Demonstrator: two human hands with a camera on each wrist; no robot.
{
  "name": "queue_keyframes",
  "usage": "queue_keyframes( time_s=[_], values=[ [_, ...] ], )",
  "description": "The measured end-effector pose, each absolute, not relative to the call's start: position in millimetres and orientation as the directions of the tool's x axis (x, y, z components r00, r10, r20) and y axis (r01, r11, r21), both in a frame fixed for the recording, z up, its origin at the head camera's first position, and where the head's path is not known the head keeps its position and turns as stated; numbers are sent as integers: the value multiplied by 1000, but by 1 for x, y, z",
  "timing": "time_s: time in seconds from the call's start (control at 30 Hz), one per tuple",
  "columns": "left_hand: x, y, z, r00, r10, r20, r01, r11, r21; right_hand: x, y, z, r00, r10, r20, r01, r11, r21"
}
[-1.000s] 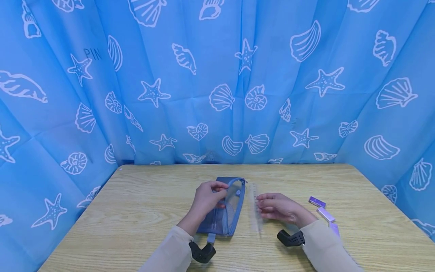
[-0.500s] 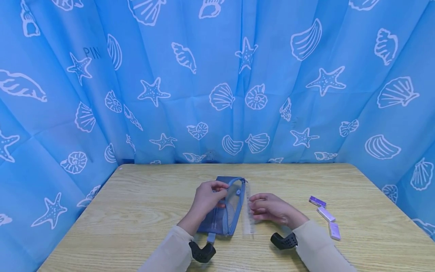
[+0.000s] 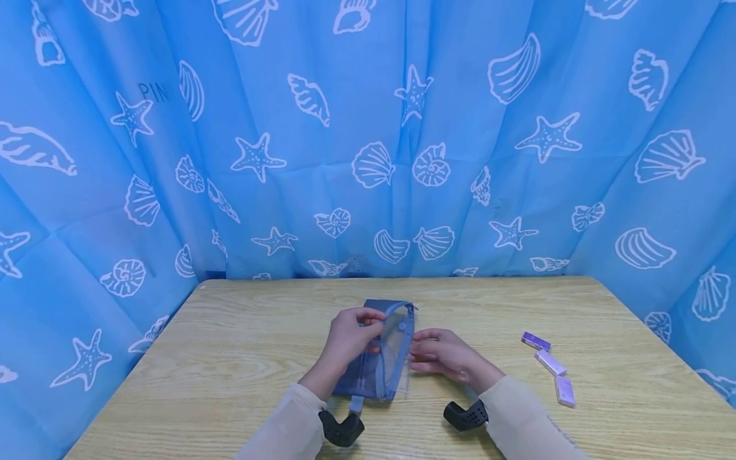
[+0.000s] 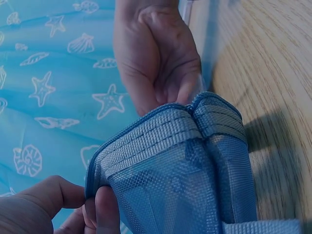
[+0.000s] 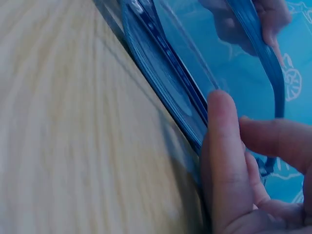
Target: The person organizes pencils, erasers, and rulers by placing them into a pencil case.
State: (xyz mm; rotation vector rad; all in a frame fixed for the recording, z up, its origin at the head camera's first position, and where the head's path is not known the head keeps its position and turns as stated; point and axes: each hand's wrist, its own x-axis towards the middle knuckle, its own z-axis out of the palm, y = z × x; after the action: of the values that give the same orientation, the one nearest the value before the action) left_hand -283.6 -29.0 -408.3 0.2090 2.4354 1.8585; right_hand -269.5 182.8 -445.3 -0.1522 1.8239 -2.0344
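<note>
A blue mesh zip pouch (image 3: pixel 359 374) stands on the table with its zipped mouth spread toward the right. My left hand (image 3: pixel 352 335) pinches one edge of that mouth between thumb and fingers, as the left wrist view shows at the mesh wall (image 4: pixel 161 168). On the other side, my right hand (image 3: pixel 445 358) is right at the opening and holds a clear ruler (image 5: pixel 189 43) between thumb and fingers. The ruler reaches into the pouch mouth, its transparent edge showing between the two zipper bands in the right wrist view. Most of it is hidden in the head view.
To the right lie three small blocks: a dark purple one (image 3: pixel 536 341), a pale one (image 3: pixel 551 362) and a lilac one (image 3: pixel 565 391). Black wrist cameras sit on both wrists. A blue shell-print curtain (image 3: pixel 368 160) hangs behind the wooden table (image 3: pixel 241 358).
My right hand has moved left with the ruler, from beside the pouch to its open mouth. The left hand and the pouch have stayed in place.
</note>
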Motion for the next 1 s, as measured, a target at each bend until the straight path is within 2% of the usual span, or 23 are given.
queue_keyframes(
  time_s=[0.23,0.53,0.67,1.0],
  values=[
    [-283,-30,-407,-988,154,27,66,254,965,-265,166,-444,-941,-304,-147,181,-88,-979],
    [-282,-30,-407,-988,153,23,61,245,968,-257,149,-444,-989,-112,-98,94,37,-995],
    [-282,-30,-407,-988,155,24,62,245,967,-255,142,-444,-996,-42,-82,81,38,-996],
    [-282,-29,-407,-987,157,29,68,249,966,-251,134,-443,-998,-2,-55,55,60,-997]
  ],
)
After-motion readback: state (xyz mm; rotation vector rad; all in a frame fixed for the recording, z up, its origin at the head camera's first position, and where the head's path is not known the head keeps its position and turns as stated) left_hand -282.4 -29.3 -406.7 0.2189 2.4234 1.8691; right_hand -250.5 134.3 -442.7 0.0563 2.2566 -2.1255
